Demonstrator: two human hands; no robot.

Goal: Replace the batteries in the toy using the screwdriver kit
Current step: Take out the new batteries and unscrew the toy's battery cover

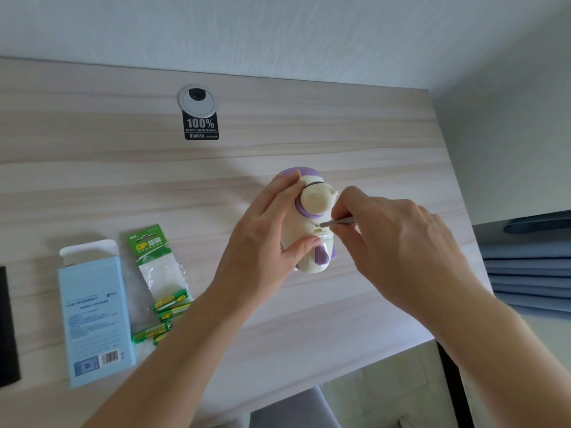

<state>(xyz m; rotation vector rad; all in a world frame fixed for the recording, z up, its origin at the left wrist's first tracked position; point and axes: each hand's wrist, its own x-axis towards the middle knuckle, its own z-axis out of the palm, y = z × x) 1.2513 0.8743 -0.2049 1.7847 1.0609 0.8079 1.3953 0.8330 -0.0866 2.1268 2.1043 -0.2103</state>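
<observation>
Toy [310,211]: cream and purple, lying on its side on the worktop [309,319], right of centre, between the 2 hands.
Left hand [262,239]: gripping the toy; the fingers [287,183] are curling over its far purple end and the thumb is pressing on its near side.
Right hand [392,242]: pinching a thin metal screwdriver [335,223], its fingers closing round the shaft.
Screwdriver tip: touching the toy's cream body, just below the purple ring.
Batteries [168,310]: green, lying loose on the worktop left of the left forearm, at the near end of their torn green pack [154,254].
Blue box [94,316]: lying flat just left of the batteries, its far flap standing open.
Dark object [7,325]: showing at the left edge; cannot tell what it is.
Cable port [196,100]: round and grey, sitting near the worktop's far edge, with a black sticker [200,126] touching its near side.
Blue fabric [531,273]: lying in folds beyond the worktop's right edge.
Grey chair [293,409]: showing below the worktop's near edge.
</observation>
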